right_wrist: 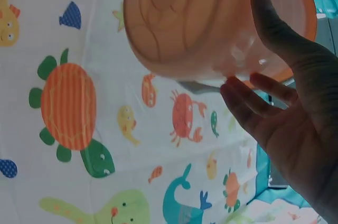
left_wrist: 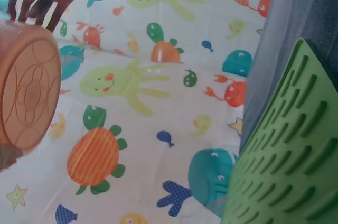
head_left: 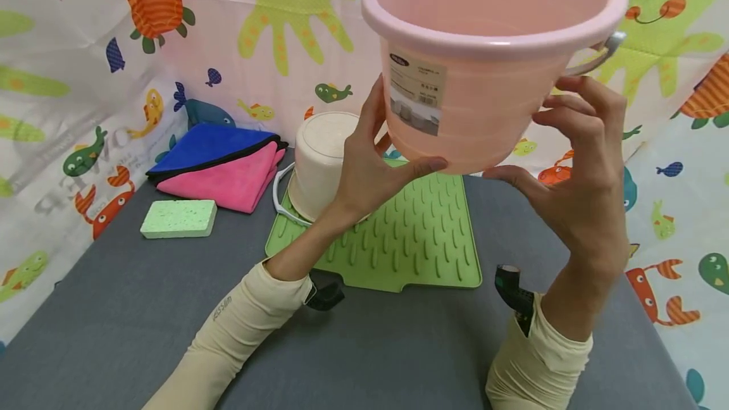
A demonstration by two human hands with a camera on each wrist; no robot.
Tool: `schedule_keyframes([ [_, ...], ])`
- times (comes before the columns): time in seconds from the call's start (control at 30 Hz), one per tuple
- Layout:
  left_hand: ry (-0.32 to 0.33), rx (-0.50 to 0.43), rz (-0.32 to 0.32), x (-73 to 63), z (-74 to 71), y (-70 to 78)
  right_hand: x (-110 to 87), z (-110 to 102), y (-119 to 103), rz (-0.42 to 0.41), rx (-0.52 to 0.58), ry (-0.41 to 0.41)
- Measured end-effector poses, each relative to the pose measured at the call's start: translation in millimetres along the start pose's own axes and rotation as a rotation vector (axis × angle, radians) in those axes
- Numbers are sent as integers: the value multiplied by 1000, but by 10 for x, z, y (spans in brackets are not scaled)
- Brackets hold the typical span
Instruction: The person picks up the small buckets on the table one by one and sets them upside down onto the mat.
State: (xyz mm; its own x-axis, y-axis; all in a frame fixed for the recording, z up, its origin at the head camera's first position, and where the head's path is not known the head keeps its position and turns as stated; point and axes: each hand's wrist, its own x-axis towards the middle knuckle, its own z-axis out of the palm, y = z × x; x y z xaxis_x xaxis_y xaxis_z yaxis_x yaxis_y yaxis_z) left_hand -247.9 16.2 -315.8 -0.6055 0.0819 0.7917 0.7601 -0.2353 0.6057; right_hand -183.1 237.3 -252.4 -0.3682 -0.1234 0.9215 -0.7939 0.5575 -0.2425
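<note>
A pink bucket (head_left: 490,100) is held up in the air above the table, upright with its mouth on top. A paper label (head_left: 416,90) faces me on its side, and its grey handle (head_left: 598,59) hangs down at the right. My left hand (head_left: 370,173) grips the bucket's left side, thumb along the lower edge. At the right side my right hand (head_left: 586,176) holds it with curved fingers, thumb by the base. Both wrist views show the round patterned bottom (left_wrist: 33,93) of the bucket.
Behind my left hand, a cream bucket (head_left: 319,157) stands upside down on a green ridged mat (head_left: 416,239). To its left lie folded blue (head_left: 211,144) and pink cloths (head_left: 228,176) and a light green sponge (head_left: 179,218). A cartoon-print curtain (head_left: 228,37) surrounds the grey table (head_left: 393,359).
</note>
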Motion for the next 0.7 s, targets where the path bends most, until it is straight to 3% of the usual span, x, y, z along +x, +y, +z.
schedule_keyframes([
  [0.07,32,-21,-55,-1,-6,15,-3,33,7,-36,-69,-40],
  [0.2,102,-60,-154,1,-5,41,-7,56,-5,-37,-73,-60],
  [0.33,87,-77,-196,11,28,51,-7,3,-18,-33,-102,-75],
  [0.5,23,-67,-178,10,38,47,-5,-37,-27,-39,-99,-53],
  [0.7,-67,24,-64,2,16,29,-12,-77,-43,7,-26,-50],
])
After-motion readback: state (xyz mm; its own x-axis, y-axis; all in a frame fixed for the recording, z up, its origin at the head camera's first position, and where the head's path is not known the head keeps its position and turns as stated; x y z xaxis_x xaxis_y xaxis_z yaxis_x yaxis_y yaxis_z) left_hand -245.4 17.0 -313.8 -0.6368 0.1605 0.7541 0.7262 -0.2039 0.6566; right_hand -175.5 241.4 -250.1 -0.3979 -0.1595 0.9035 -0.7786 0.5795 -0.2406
